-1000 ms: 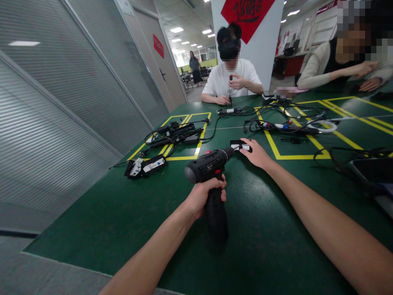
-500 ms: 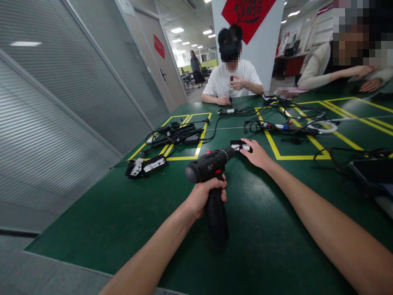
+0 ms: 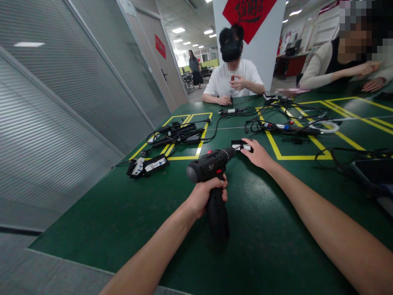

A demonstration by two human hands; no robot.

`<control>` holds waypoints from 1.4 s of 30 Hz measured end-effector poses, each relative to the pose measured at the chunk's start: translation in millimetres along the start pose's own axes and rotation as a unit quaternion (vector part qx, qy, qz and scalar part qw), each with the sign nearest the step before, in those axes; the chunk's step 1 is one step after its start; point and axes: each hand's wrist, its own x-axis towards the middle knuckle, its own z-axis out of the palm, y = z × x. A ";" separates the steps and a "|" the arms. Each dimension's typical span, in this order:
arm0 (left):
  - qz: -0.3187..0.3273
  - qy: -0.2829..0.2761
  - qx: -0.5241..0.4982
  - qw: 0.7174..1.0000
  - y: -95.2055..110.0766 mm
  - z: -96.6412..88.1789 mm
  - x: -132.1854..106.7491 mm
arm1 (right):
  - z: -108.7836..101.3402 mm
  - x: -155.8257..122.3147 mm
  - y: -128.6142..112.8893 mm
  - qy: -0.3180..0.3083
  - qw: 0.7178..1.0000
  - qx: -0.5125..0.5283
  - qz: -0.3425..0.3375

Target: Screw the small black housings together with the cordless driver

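My left hand (image 3: 205, 196) is wrapped round the grip of a black cordless drill (image 3: 211, 180), held above the green table (image 3: 129, 213) with its nose pointing away and to the right. The drill's tip meets a small black part with a white label (image 3: 242, 145) lying on the table. My right hand (image 3: 256, 153) lies on that part, with its fingers pressed on the part's right end to pin it down.
An opened black device (image 3: 147, 165) lies left of the drill. Cables and tools (image 3: 178, 134) fill a yellow-taped square behind it, more cables (image 3: 288, 125) to the right. Across the table sits a person in white (image 3: 233, 80); another person's arms (image 3: 337, 71) reach in at far right.
Both hands and the drill hold their positions; only the view has shifted slightly.
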 end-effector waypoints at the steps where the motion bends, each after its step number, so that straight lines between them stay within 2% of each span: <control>1: -0.001 0.001 0.000 1.000 0.0 0.0 0.0 | 0.1 0.1 -0.1 0.000 1.000 0.000 0.001; 42: 0.009 -0.016 -0.016 1.000 -2.8 -2.3 1.0 | 1.4 0.6 0.7 0.005 1.000 -0.011 -0.008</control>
